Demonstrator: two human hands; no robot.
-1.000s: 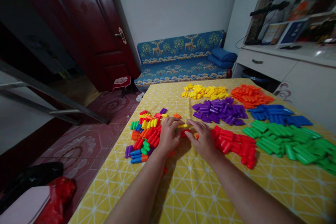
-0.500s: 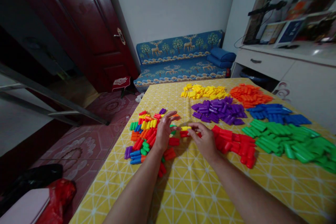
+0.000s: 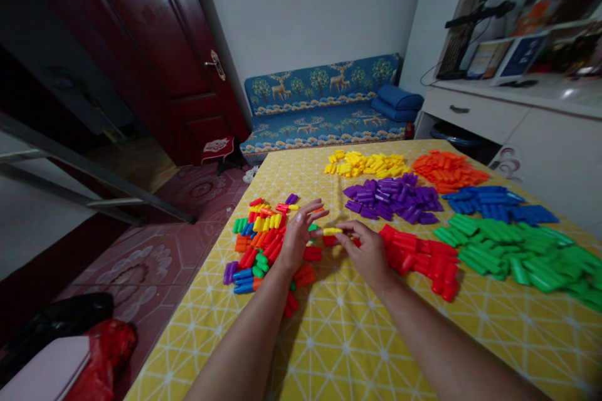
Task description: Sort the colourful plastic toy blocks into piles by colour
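Observation:
Between the thumb and fingertips of my right hand [image 3: 364,250] is a small yellow bullet-shaped plastic block [image 3: 332,232], held level. My left hand [image 3: 298,235] has its fingers stretched out and apart. One of its fingertips comes up to the left end of the yellow block; whether it touches I cannot tell. Beneath and beside my left hand lies a mixed pile of coloured blocks [image 3: 268,239]. A heap of red blocks [image 3: 416,254] spreads to the right of my right hand, partly hidden by it.
Sorted heaps lie farther over the patterned yellow tablecloth [image 3: 329,338]: yellow blocks [image 3: 367,165], purple blocks [image 3: 392,197], orange blocks [image 3: 446,169], blue blocks [image 3: 493,202] and green blocks [image 3: 522,250]. A blue sofa [image 3: 320,106] stands behind the table, a white cabinet [image 3: 545,144] at the right.
My left hand has tipped slightly to the right, its fingers reaching farther over toward the yellow block. My right hand and the block have barely moved.

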